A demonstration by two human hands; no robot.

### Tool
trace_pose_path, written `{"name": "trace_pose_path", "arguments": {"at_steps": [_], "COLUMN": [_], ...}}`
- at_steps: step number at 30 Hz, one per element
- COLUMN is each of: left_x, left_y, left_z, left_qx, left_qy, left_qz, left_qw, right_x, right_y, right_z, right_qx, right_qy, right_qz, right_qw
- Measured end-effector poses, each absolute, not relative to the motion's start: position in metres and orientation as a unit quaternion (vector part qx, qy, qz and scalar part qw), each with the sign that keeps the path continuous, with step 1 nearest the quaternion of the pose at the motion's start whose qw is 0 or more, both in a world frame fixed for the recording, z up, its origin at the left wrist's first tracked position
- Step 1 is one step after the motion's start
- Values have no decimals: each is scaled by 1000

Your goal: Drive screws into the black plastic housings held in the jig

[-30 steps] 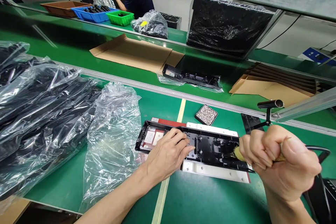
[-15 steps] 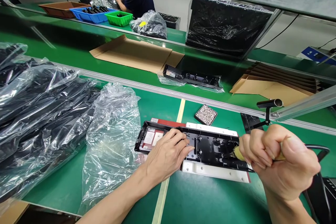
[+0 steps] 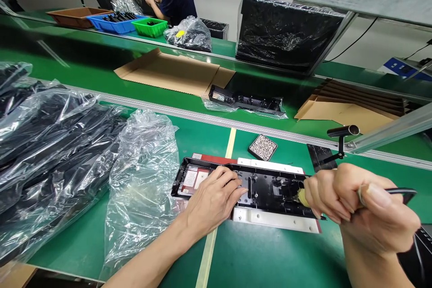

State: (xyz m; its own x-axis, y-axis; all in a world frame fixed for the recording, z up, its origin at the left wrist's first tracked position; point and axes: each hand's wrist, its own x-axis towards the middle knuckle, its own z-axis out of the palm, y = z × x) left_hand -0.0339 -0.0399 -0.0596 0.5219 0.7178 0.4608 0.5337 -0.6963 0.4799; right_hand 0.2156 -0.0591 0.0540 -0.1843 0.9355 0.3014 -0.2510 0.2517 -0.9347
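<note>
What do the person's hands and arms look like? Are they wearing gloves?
No gloves. The left hand and right hand are bare, with short plain nails and no rings showing. The left forearm and right forearm are bare too: no sleeves, watch or bands in view.

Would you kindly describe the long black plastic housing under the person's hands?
The black plastic housing is a long, shallow, glossy moulding, open side up, with ribs, bosses and a slot inside; labels show at its left end. It lies flat on a white fixture plate on the green bench. The left hand rests flat on its middle; the right hand, fisted round a corded tool, holds the yellowish tip at its right part.
</note>
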Motion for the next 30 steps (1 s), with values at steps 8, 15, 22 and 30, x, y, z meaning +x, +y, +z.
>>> {"name": "trace_pose_path", "arguments": {"at_steps": [8, 15, 22, 30], "left_x": [-35, -37, -37, -35], "left_y": [-39, -39, -39, -40], "left_z": [-58, -58, -59, -59], "left_qx": [864, 865, 866, 865], "left_qy": [361, 359, 360, 365], "left_qz": [321, 321, 316, 310], "left_qw": [141, 137, 141, 150], "right_x": [225, 201, 207, 208], "right_y": [-56, -40, -32, -32], "right_z": [66, 76, 57, 58], "right_qx": [-345, -383, -362, -385], "right_qy": [-492, -480, -492, -489], "right_qz": [496, 402, 388, 368], "right_qw": [626, 680, 690, 691]}}
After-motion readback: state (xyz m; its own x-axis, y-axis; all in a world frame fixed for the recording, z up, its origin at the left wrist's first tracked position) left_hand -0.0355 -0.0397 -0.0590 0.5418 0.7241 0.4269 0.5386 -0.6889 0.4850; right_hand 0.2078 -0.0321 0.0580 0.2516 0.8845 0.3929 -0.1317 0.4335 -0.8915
